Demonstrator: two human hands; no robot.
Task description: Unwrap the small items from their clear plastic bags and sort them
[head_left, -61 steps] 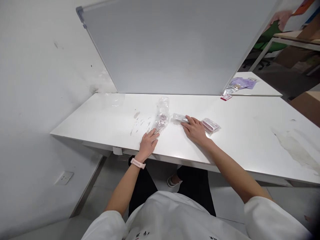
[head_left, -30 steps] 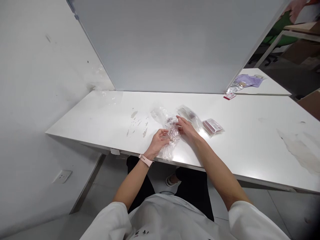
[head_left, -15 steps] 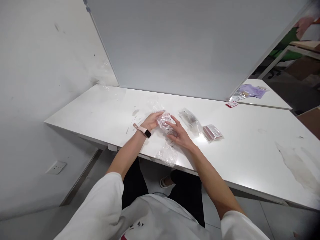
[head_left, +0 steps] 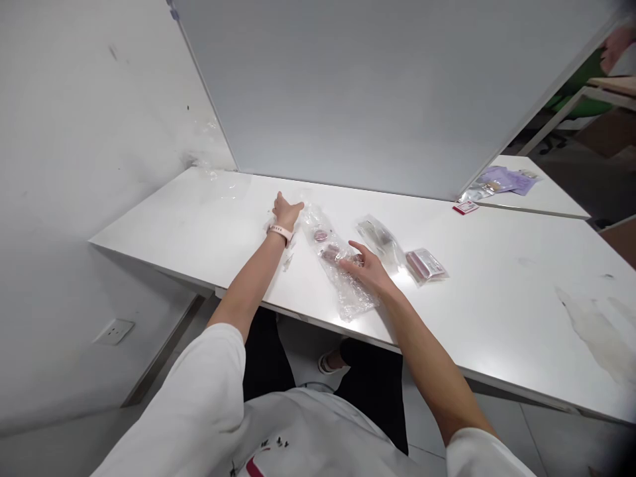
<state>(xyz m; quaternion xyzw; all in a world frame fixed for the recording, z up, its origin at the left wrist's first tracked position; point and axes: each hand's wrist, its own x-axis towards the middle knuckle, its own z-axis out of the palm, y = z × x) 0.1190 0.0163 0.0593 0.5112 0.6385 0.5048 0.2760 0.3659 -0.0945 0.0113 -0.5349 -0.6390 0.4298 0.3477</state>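
Three clear bags on white table point(head_left: 497, 278): long bag point(head_left: 338, 268) w/ left hand point(head_left: 287, 212) at its far end, grip unclear, right hand point(head_left: 365, 268) flat, fingers spread, pressing its middle; 2 smaller bags point(head_left: 380, 237) point(head_left: 424, 264) just right.

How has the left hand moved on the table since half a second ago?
Yes. The left hand moved away from the long clear bag, toward the whiteboard.

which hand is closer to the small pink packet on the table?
Right. The right hand rests on the long clear bag, just left of the small pink packet. The left hand is farther left, past that bag.
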